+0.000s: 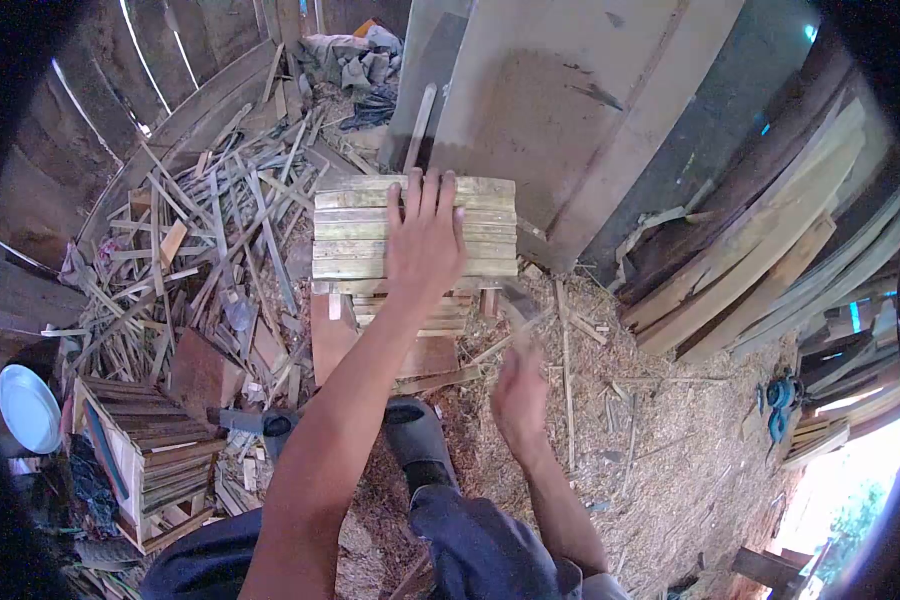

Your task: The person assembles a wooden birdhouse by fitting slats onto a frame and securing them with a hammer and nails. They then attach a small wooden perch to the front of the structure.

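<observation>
My left hand [425, 245] lies flat with its fingers stretched over the top slats of a small slatted wooden crate [350, 232]. Pale slats run side by side across the crate, and more of them show lower down between its end pieces. My right hand [520, 395], smeared by motion, is closed around a hammer [517, 305]. The hammer's head is near the crate's lower right corner. Beneath the crate, part of a reddish-brown board [425, 355] shows in front of my feet.
A heap of thin wooden offcuts [210, 235] fills the left side. Another slatted crate [175, 460] and a pale blue basin [28, 408] stand lower left. Large boards [570, 110] lean behind, and long planks [770, 230] at right. Sawdust [670, 470] covers the floor. A blue power tool [780, 400] lies far right.
</observation>
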A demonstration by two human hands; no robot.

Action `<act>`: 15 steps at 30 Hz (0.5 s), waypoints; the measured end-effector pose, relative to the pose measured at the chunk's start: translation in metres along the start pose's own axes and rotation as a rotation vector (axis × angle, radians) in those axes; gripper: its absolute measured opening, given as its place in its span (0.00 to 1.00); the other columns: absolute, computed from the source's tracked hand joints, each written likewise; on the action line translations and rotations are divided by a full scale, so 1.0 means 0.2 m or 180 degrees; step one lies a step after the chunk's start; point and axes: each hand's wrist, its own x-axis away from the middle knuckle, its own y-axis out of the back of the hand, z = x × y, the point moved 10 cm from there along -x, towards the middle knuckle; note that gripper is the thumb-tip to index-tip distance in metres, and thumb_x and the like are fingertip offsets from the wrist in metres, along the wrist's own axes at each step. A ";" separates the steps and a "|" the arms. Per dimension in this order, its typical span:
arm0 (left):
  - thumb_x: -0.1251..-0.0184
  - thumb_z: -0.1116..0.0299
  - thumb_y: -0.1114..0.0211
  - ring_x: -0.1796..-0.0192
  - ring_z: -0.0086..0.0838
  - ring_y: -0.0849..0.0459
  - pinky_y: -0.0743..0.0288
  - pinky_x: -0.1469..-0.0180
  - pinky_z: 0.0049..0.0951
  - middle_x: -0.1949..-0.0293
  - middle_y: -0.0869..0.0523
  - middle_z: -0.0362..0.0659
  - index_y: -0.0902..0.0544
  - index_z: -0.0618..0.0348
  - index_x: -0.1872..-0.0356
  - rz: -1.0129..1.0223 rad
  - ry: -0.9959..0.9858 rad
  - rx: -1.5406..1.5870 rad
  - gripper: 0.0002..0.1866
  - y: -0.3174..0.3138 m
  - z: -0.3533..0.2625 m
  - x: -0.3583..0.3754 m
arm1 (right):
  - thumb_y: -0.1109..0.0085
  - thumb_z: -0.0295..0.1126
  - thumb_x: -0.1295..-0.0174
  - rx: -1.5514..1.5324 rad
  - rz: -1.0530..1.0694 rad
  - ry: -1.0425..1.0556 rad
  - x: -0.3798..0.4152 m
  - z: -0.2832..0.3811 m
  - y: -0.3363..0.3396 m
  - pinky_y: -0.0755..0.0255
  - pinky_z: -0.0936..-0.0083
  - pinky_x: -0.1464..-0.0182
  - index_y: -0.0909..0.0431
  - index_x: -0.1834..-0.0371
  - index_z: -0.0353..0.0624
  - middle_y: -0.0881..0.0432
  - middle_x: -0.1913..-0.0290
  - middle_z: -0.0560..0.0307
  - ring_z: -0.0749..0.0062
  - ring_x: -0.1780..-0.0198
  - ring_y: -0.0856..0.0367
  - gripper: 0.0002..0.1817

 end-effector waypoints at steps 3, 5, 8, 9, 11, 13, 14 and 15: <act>0.27 0.64 0.54 0.29 0.42 0.39 0.52 0.27 0.49 0.34 0.32 0.50 0.35 0.62 0.34 -0.0101 0.0008 -0.0055 0.24 0.01 0.02 -0.02 | 0.53 0.33 0.28 0.0154 0.0723 -0.0222 -0.01 -0.11 -0.13 0.36 0.63 0.82 0.36 0.61 0.36 0.28 0.83 0.43 0.51 0.84 0.27 0.10; 0.28 0.64 0.54 0.29 0.42 0.39 0.52 0.27 0.49 0.34 0.32 0.49 0.35 0.62 0.34 0.0057 -0.0004 0.0007 0.24 -0.02 0.01 0.00 | 0.53 0.33 0.28 0.0110 0.0426 -0.0440 0.02 -0.06 0.00 0.36 0.64 0.81 0.36 0.61 0.36 0.27 0.83 0.44 0.54 0.84 0.26 0.10; 0.27 0.62 0.55 0.28 0.40 0.40 0.52 0.27 0.48 0.33 0.32 0.47 0.34 0.62 0.33 0.0033 0.0016 -0.0078 0.25 -0.03 0.01 0.00 | 0.54 0.33 0.28 -0.0182 -0.0214 0.0116 0.04 0.04 0.08 0.35 0.62 0.81 0.35 0.60 0.35 0.27 0.82 0.42 0.51 0.83 0.26 0.10; 0.27 0.62 0.55 0.28 0.40 0.40 0.52 0.27 0.48 0.33 0.32 0.47 0.34 0.62 0.33 0.0041 0.0009 -0.0077 0.25 -0.03 0.01 0.01 | 0.54 0.33 0.28 -0.0118 -0.0296 0.0308 0.05 0.04 0.07 0.35 0.61 0.81 0.34 0.59 0.35 0.26 0.82 0.42 0.51 0.84 0.26 0.10; 0.27 0.64 0.54 0.29 0.42 0.38 0.51 0.27 0.48 0.34 0.31 0.49 0.35 0.62 0.33 -0.0061 -0.0012 0.0040 0.24 -0.01 0.01 0.00 | 0.54 0.32 0.28 0.0156 0.0206 0.0080 0.03 -0.03 -0.01 0.35 0.61 0.81 0.33 0.57 0.35 0.27 0.82 0.42 0.51 0.84 0.26 0.10; 0.27 0.64 0.54 0.29 0.42 0.38 0.51 0.27 0.48 0.34 0.31 0.49 0.35 0.62 0.33 -0.0103 -0.0015 0.0033 0.24 0.02 0.00 -0.03 | 0.54 0.32 0.28 0.0404 0.0699 -0.0090 -0.03 0.01 -0.06 0.35 0.61 0.81 0.32 0.54 0.34 0.27 0.83 0.42 0.51 0.84 0.27 0.10; 0.27 0.65 0.54 0.29 0.42 0.38 0.51 0.27 0.49 0.34 0.31 0.49 0.35 0.62 0.33 -0.0033 -0.0010 0.0044 0.24 0.01 0.00 0.00 | 0.54 0.32 0.28 0.0161 0.0586 -0.0314 0.01 0.02 0.00 0.35 0.59 0.81 0.32 0.53 0.35 0.26 0.83 0.41 0.47 0.84 0.26 0.10; 0.27 0.65 0.54 0.29 0.42 0.38 0.51 0.27 0.49 0.34 0.31 0.49 0.35 0.62 0.33 -0.0042 -0.0021 0.0041 0.24 0.01 0.00 0.00 | 0.53 0.32 0.29 -0.0084 0.0453 -0.0514 0.02 0.05 0.07 0.35 0.57 0.82 0.32 0.52 0.36 0.26 0.83 0.40 0.44 0.83 0.25 0.10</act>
